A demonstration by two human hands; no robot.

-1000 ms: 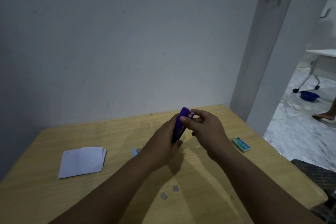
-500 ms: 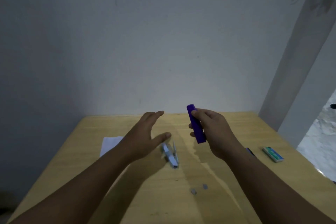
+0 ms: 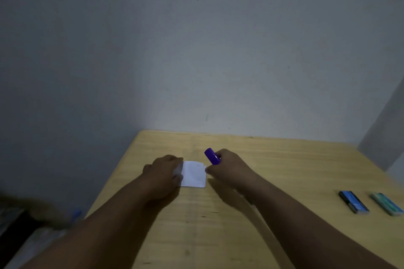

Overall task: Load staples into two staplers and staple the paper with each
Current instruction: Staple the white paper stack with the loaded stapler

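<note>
a: what is the right hand [image 3: 229, 168] doing?
b: it is gripping the purple stapler [image 3: 212, 156] — fingers are curling round its lower end, and the purple top is sticking up and leaning left above the knuckles. the stapler is sitting just off the top right corner of the paper [image 3: 194, 174].

a: is the stapler touching the paper?
b: cannot tell, the hand is hiding the stapler's lower end. the thumb side of the hand is lying right at the paper's right edge.

a: and the left hand [image 3: 162, 173]?
b: it is holding the left edge of the paper, thumb and fingers are pinching it. that edge is looking slightly lifted; the rest of the sheet is lying on the wooden table [image 3: 284, 181].

a: where is the paper sitting?
b: between the two hands, mid-table, well back from the near edge — a small white stack, looking folded.

a: anything else on the table?
b: far right, two small boxes are lying side by side, apart from each other: a blue box [image 3: 353, 201] and a green box [image 3: 387, 204] further right. both are well apart from the hands.

a: background?
b: a plain grey wall [image 3: 196, 61] is rising behind the table, with a few dark marks near the top. dim clutter at lower left is too blurred to name.
</note>
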